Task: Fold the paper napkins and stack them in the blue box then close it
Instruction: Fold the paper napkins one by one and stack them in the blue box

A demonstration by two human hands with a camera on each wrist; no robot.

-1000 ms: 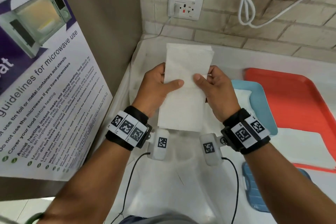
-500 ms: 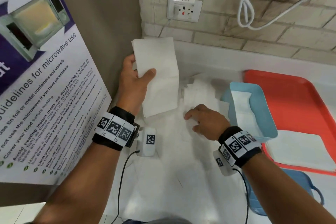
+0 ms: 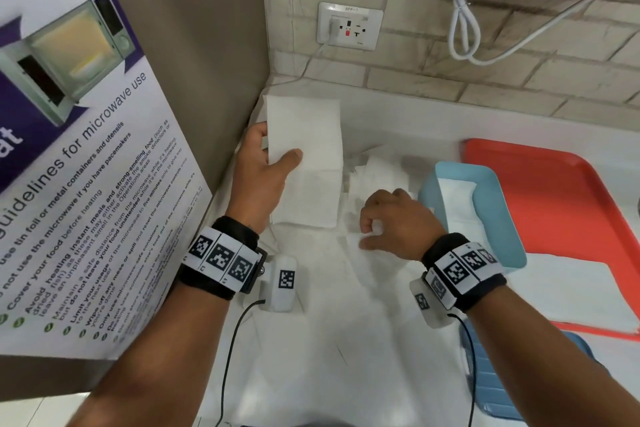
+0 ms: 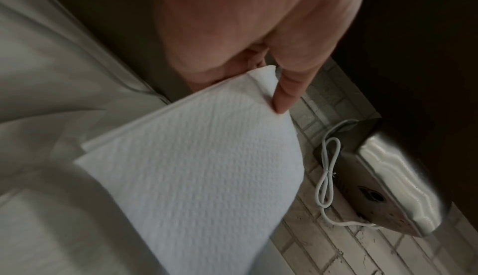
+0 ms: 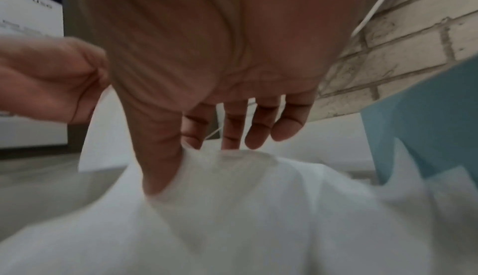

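My left hand [image 3: 277, 158] holds a folded white napkin stack [image 3: 306, 163] upright at the left wall, thumb on its front; the left wrist view shows the thumb [image 4: 284, 95] on that napkin stack [image 4: 201, 167]. My right hand [image 3: 370, 229] is down on the loose napkin pile [image 3: 377, 173], fingers curled. In the right wrist view the thumb [image 5: 160, 167] and fingers [image 5: 232, 134] pinch a raised fold of a napkin [image 5: 245, 197]. The open blue box [image 3: 498, 215] stands just right of that hand with folded napkins [image 3: 457, 204] inside.
A red tray [image 3: 561, 204] with a white napkin [image 3: 571, 295] lies to the right. The blue lid [image 3: 491, 378] lies at the lower right. A poster panel [image 3: 86, 184] and the brick wall [image 3: 450, 80] close off the left and back.
Both hands held the napkin stack a second ago. The right hand let go and dropped to the pile, where its fingers have curled on a napkin. The left hand carried the stack leftward.
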